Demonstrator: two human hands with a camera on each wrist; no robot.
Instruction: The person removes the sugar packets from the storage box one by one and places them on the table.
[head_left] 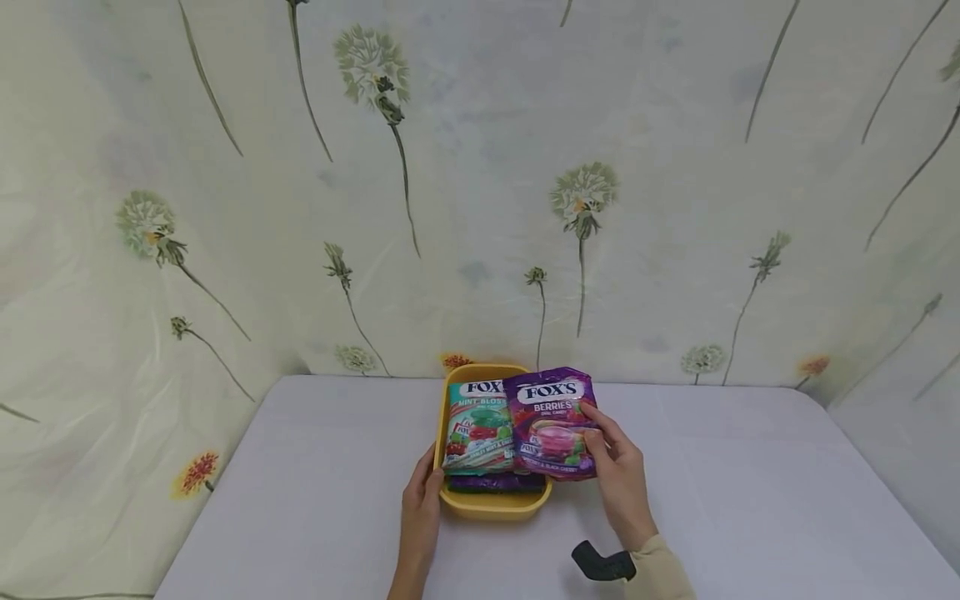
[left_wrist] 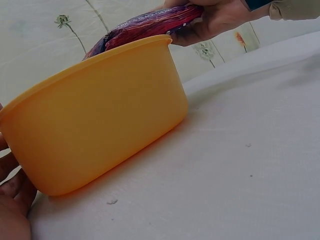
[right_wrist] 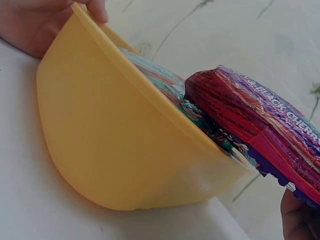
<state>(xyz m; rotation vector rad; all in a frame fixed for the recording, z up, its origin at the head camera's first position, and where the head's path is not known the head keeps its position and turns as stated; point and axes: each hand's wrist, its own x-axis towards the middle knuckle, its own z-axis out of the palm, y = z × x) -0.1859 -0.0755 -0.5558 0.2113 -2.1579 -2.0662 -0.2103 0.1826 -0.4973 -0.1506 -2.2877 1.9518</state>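
My right hand (head_left: 624, 479) grips a purple Fox's Berries candy bag (head_left: 551, 417) by its right edge, thumb on the front. The bag is tilted up over the right rim of a yellow plastic tub (head_left: 495, 510). Inside the tub lies a green Fox's Mint Blossom candy bag (head_left: 474, 433), partly covered by the Berries bag. Beneath it shows the edge of another purple bag (head_left: 495, 483); its label is hidden. At the tub's left side, my left hand (head_left: 420, 508) holds the wall, with the thumb at the rim.
The tub stands on a table with a white cloth (head_left: 330, 500). Behind the table rises a pale sheet (head_left: 465, 208) printed with dandelions. A black curved piece (head_left: 602, 562) sits by the right wrist, next to a beige sleeve (head_left: 660, 571).
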